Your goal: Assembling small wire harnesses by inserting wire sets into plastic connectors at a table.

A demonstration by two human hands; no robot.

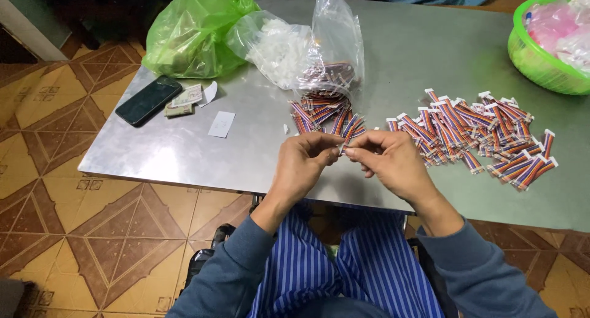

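While my left hand (302, 160) and right hand (387, 159) meet above the edge of the grey metal table (184, 146), their fingertips pinch shut on one short striped ribbon cable with a white connector (342, 148), mostly hidden between them. A large spread of finished-looking cables with white ends (476, 130) lies right of my hands; a smaller heap (326, 114) spills from the clear plastic bag (326, 54) ahead, so I judge plenty remains.

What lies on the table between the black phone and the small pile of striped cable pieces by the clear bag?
In the head view, a small white paper slip lies on the metal table between the phone and that pile.
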